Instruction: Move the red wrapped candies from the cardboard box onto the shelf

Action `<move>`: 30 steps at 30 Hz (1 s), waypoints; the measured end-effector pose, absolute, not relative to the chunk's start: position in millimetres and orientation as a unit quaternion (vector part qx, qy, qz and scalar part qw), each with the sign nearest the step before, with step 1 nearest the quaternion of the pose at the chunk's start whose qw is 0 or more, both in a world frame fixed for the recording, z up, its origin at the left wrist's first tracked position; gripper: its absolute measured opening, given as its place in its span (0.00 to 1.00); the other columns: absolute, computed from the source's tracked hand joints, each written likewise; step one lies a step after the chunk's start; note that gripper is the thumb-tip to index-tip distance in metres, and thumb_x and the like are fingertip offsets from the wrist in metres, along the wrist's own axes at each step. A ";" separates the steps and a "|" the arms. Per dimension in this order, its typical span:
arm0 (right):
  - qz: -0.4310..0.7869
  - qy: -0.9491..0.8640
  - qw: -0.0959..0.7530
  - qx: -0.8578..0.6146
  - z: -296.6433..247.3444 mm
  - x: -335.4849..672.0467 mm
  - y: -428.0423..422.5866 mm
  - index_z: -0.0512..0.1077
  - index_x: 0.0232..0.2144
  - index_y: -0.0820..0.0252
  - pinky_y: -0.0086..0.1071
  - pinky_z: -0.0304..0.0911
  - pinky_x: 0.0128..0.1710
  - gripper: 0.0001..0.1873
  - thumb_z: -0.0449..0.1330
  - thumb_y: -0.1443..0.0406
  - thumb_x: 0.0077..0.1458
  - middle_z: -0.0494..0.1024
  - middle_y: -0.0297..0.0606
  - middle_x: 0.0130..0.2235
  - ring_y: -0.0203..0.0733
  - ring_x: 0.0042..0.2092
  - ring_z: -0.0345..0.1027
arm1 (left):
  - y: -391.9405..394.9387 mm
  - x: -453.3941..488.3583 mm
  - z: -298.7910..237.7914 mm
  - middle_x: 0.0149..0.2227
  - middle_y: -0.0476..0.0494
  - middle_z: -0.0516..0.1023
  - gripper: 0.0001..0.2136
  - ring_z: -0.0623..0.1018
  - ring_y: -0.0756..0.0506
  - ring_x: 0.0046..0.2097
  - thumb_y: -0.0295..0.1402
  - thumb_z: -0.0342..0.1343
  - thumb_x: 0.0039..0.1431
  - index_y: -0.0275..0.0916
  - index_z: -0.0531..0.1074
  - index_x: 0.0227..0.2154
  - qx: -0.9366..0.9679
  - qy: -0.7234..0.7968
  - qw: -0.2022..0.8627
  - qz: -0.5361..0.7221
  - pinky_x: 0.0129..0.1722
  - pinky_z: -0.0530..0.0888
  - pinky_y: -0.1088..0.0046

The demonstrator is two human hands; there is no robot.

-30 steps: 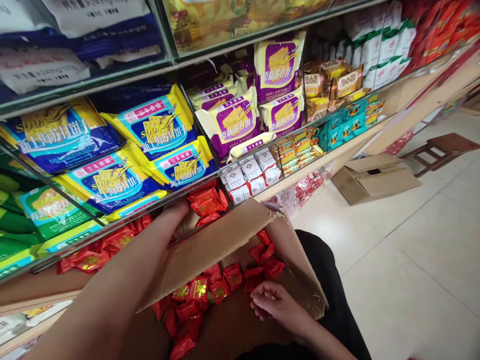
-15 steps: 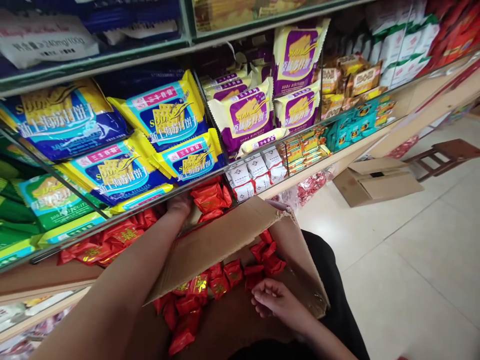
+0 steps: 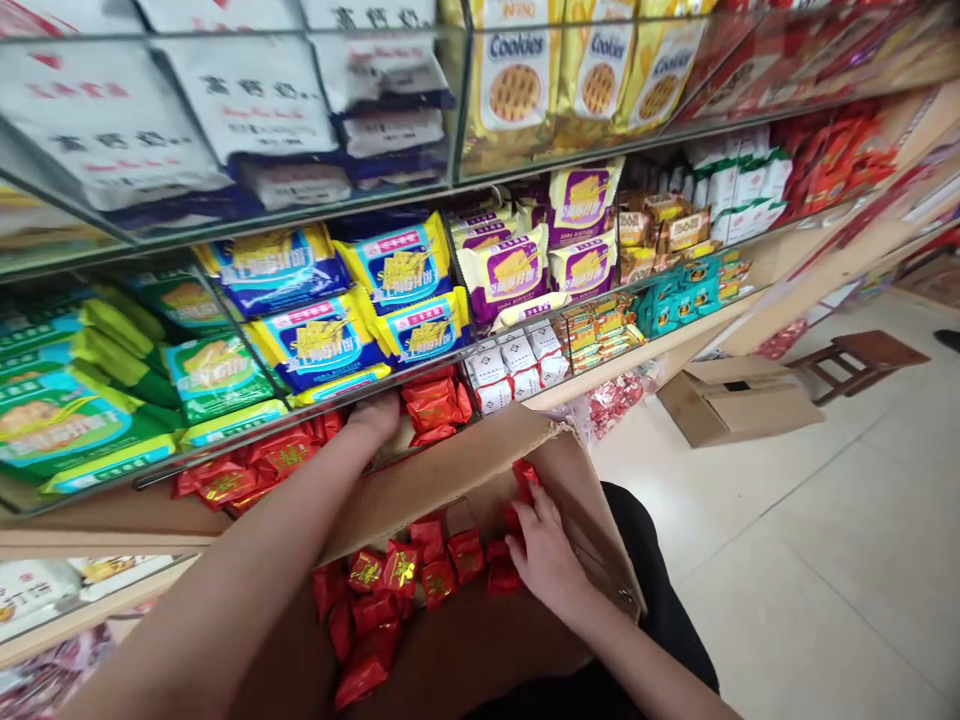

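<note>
The right hand (image 3: 546,550) spreads over red packets (image 3: 504,570) in the box (image 3: 457,475). Past it, the left hand's (image 3: 379,415) grip is hidden.

The right hand (image 3: 551,562), curled before, now stretches its fingers over red packets (image 3: 525,474) near the far right corner of the cardboard box (image 3: 576,490); Cookies packs (image 3: 517,90) enter view.

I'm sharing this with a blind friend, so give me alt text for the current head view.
A person's right hand touches red packets in an open cardboard box, while the left hand is at a shelf between more red packets. Wrapped biscuits sit above; to the right, a stool and another box stand on the floor.
</note>
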State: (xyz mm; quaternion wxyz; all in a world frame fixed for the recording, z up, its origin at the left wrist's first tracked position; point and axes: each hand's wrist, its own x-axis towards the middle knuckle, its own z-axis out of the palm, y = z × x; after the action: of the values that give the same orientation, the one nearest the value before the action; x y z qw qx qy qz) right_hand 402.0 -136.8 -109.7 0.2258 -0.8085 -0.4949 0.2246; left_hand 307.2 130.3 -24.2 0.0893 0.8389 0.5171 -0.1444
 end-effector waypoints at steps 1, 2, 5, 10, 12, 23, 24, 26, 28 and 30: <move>0.204 -0.499 0.194 -0.820 -110.6 405.3 -127.3 0.63 0.46 0.71 0.41 0.44 0.54 0.22 0.52 0.69 0.46 0.49 0.54 0.57 0.55 0.58 0.41 | 121.0 301.9 -15.7 0.44 0.33 0.70 0.15 0.70 0.39 0.45 0.34 0.50 0.51 0.34 0.67 0.42 0.842 0.513 0.092 -0.139 0.41 0.67 0.62; 0.191 -0.498 0.162 -0.830 -112.0 408.2 -117.7 0.62 0.47 0.71 0.40 0.45 0.53 0.22 0.51 0.70 0.47 0.48 0.54 0.58 0.55 0.58 0.41 | 109.5 294.8 -5.5 0.44 0.34 0.71 0.16 0.70 0.38 0.45 0.35 0.49 0.51 0.36 0.67 0.42 0.847 0.506 0.093 -0.134 0.42 0.67 0.63; 0.171 -0.475 0.102 -0.857 -118.5 412.9 -92.0 0.60 0.49 0.66 0.38 0.52 0.49 0.22 0.44 0.73 0.51 0.51 0.51 0.57 0.51 0.54 0.52 | 59.4 261.7 31.2 0.47 0.44 0.70 0.17 0.70 0.43 0.47 0.38 0.44 0.54 0.44 0.63 0.47 0.871 0.475 0.109 -0.064 0.45 0.65 0.67; 0.194 -0.454 0.099 -0.864 -131.3 409.4 -76.5 0.66 0.41 0.67 0.41 0.59 0.39 0.19 0.41 0.76 0.51 0.68 0.56 0.43 0.50 0.43 0.64 | -50.3 190.9 56.4 0.39 0.47 0.75 0.14 0.72 0.45 0.41 0.40 0.51 0.48 0.46 0.70 0.39 0.792 0.437 0.399 0.151 0.40 0.69 0.74; 0.212 -0.454 0.115 -0.857 -132.1 408.9 -79.4 0.68 0.36 0.68 0.41 0.59 0.38 0.15 0.44 0.75 0.50 0.71 0.56 0.39 0.50 0.42 0.65 | -82.5 171.9 40.0 0.34 0.45 0.76 0.11 0.74 0.45 0.37 0.40 0.52 0.48 0.43 0.72 0.34 0.705 0.446 0.533 0.142 0.37 0.69 0.74; 0.632 -0.240 0.548 -0.493 -59.5 358.1 -149.3 0.64 0.37 0.59 0.29 0.62 0.27 0.14 0.57 0.61 0.46 0.73 0.36 0.35 0.34 0.29 0.67 | -115.5 200.0 -29.1 0.43 0.40 0.71 0.22 0.73 0.47 0.40 0.40 0.54 0.47 0.40 0.63 0.46 0.333 0.469 0.792 0.203 0.40 0.68 0.69; 0.643 -0.227 0.562 -0.468 -54.0 352.7 -154.3 0.65 0.37 0.58 0.29 0.62 0.28 0.16 0.59 0.62 0.44 0.72 0.35 0.35 0.33 0.29 0.66 | -117.3 203.8 -27.3 0.40 0.40 0.73 0.20 0.73 0.47 0.38 0.40 0.54 0.48 0.39 0.65 0.44 0.343 0.451 0.798 0.204 0.38 0.69 0.70; 0.634 -0.232 0.574 -0.463 -47.0 346.8 -160.5 0.66 0.39 0.58 0.28 0.61 0.30 0.17 0.60 0.63 0.43 0.72 0.35 0.37 0.32 0.31 0.65 | -120.3 208.1 -24.3 0.36 0.42 0.74 0.17 0.73 0.48 0.35 0.39 0.55 0.47 0.37 0.69 0.40 0.389 0.431 0.785 0.213 0.33 0.70 0.73; 0.617 -0.240 0.578 -0.478 -43.7 346.3 -163.1 0.67 0.38 0.58 0.27 0.60 0.32 0.16 0.60 0.62 0.44 0.72 0.35 0.35 0.33 0.33 0.65 | -121.4 208.1 -22.3 0.32 0.44 0.74 0.15 0.71 0.50 0.31 0.38 0.56 0.46 0.37 0.71 0.37 0.447 0.423 0.755 0.226 0.29 0.69 0.76; 0.602 -0.237 0.584 -0.490 -41.7 348.3 -164.0 0.69 0.34 0.59 0.27 0.59 0.31 0.13 0.61 0.61 0.43 0.72 0.33 0.31 0.33 0.32 0.64 | -120.7 205.2 -20.7 0.29 0.47 0.74 0.14 0.69 0.52 0.27 0.36 0.57 0.44 0.37 0.71 0.36 0.489 0.419 0.728 0.234 0.27 0.69 0.77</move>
State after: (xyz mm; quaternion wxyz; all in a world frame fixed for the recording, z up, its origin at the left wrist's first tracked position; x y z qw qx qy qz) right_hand 348.3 -164.0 -41.7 0.5840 -0.4900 -0.2369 0.6022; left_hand 205.2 -120.7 -20.7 0.7282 0.4893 0.4192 0.2338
